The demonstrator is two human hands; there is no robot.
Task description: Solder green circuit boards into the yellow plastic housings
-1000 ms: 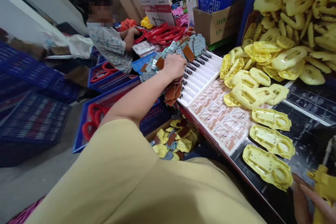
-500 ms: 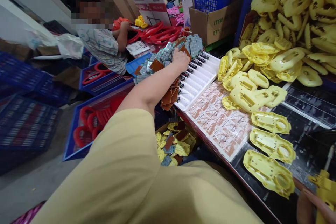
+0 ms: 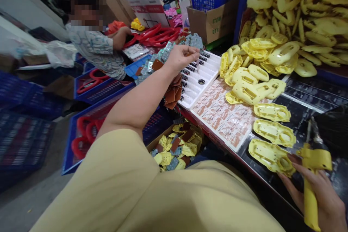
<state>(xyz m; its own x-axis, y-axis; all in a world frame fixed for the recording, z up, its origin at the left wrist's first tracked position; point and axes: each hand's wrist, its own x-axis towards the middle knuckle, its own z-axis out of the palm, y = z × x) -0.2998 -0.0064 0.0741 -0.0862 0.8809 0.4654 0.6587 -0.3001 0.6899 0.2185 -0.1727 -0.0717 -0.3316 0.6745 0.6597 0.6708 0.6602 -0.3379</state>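
Note:
My left hand (image 3: 181, 58) is raised over the white ribbed tray (image 3: 210, 70), thumb and forefinger pinched. From the pinch a thin wire seems to hang, with a small black round disc, speaker-like, (image 3: 201, 82) below it. What sits between the fingertips is partly hidden. At the lower right, my right hand (image 3: 323, 192) holds a yellow soldering gun (image 3: 311, 192) whose metal tip points up. Its fingertips also touch the nearest yellow plastic shell half (image 3: 268, 154). Two more shell halves (image 3: 274, 132) lie open side up in a row beyond it.
Circuit boards (image 3: 174, 92) are piled along the tray's left side. Yellow shells (image 3: 252, 87) heap up at the back right. Below the table edge stands a box of yellow shells with boards (image 3: 174, 148). A co-worker (image 3: 95, 47) sits across, near red rings (image 3: 160, 36).
My left hand has lifted off the board pile, pinching, with the round disc now hanging over the tray. My right hand has come further into view with the soldering gun, fingers at the nearest shell.

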